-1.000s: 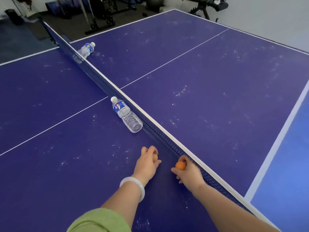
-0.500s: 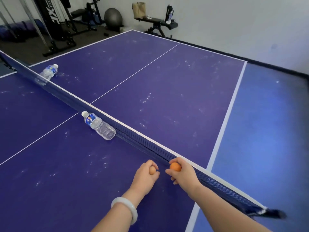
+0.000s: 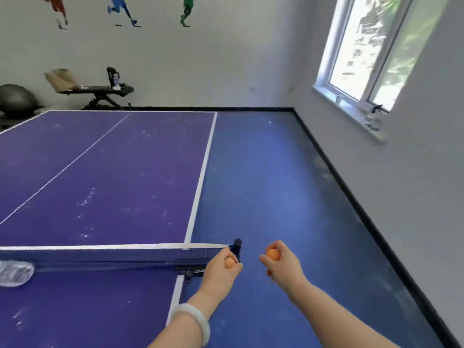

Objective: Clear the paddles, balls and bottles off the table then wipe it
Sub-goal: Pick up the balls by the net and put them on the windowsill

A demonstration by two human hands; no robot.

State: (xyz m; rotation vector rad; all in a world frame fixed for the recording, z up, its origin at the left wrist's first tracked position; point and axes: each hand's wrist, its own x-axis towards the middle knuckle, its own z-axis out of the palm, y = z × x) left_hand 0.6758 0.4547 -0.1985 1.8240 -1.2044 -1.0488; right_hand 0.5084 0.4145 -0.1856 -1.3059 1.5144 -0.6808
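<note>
My left hand (image 3: 221,271) grips an orange ball (image 3: 229,262) beside the net post (image 3: 237,248), past the table's right edge. My right hand (image 3: 281,266) pinches a second orange ball (image 3: 273,254) over the blue floor, clear of the table. The purple table (image 3: 105,177) fills the left half of the view, with its net (image 3: 105,256) running across. A clear plastic bottle (image 3: 13,272) lies on the table against the net at the far left, only its bottom end showing.
Blue floor (image 3: 276,184) stretches right of the table to a white wall with a window (image 3: 371,54). A black bench (image 3: 98,92) with a paper bag and a bottle stands behind the table's far end, next to a grey exercise ball (image 3: 15,99).
The view has swung right. Both hands, each still holding a ball, have moved off the table's near half to beyond its right edge by the net post. The far bottle has left the view.
</note>
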